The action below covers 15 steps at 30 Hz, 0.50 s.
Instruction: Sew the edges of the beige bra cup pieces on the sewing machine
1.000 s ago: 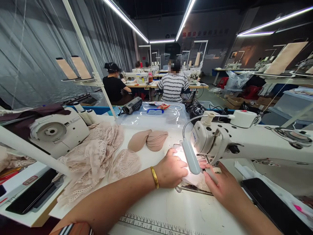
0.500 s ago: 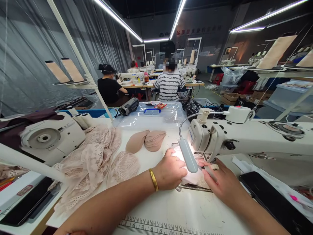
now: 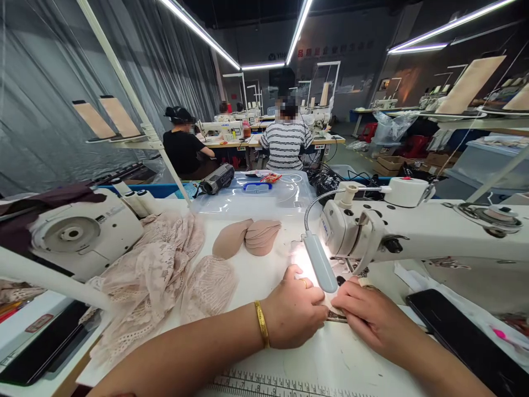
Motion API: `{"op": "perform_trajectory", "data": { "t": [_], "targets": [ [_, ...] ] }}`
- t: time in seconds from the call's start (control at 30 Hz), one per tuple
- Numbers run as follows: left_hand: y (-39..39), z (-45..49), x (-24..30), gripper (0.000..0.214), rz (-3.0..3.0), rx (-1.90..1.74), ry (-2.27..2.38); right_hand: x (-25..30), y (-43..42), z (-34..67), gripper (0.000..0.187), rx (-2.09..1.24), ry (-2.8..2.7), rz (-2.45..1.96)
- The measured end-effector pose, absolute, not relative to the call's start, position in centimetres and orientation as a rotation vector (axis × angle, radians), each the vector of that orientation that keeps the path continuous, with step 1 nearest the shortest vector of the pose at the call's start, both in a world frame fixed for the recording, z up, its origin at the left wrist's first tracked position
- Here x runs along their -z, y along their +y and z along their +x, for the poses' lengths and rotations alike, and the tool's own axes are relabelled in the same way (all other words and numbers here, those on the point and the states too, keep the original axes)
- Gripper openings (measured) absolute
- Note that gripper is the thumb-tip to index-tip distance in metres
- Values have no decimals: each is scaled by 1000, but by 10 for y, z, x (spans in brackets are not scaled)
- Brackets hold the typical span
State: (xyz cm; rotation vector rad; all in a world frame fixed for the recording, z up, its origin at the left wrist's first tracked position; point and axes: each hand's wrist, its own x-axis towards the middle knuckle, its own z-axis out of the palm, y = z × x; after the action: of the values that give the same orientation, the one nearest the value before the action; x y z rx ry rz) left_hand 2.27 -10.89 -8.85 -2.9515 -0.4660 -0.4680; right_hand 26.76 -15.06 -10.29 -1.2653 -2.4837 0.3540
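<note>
Rows of sewing stations are stretching back under long strip lights, with two seated people (image 3: 285,144) working at the far tables. Nearer, a white worktable (image 3: 330,358) is carrying a white sewing machine (image 3: 413,234), whose gooseneck lamp (image 3: 319,269) is shining down on the needle area. Both hands are meeting just below that lamp. The left hand (image 3: 295,314), a gold bangle (image 3: 262,331) on its wrist, is curling closed and pressing down on a small pale fabric piece (image 3: 330,303), which is lying on the machine bed in front of the needle. The right hand (image 3: 366,317) is pinching the same piece from the other side, fingertips touching the left hand's. Beige bra cups (image 3: 248,238) and pink lace fabric (image 3: 165,270) are lying to the left, a black phone (image 3: 463,336) to the right.
</note>
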Motion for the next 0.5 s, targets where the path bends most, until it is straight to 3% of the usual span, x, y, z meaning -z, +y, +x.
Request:
{"op": "perform_trajectory", "data": {
  "t": [0.5],
  "targets": [
    [-75,24,88,10,-2980,415,-531,115,-140,259,24,-337,-2422,-1423]
  ]
}}
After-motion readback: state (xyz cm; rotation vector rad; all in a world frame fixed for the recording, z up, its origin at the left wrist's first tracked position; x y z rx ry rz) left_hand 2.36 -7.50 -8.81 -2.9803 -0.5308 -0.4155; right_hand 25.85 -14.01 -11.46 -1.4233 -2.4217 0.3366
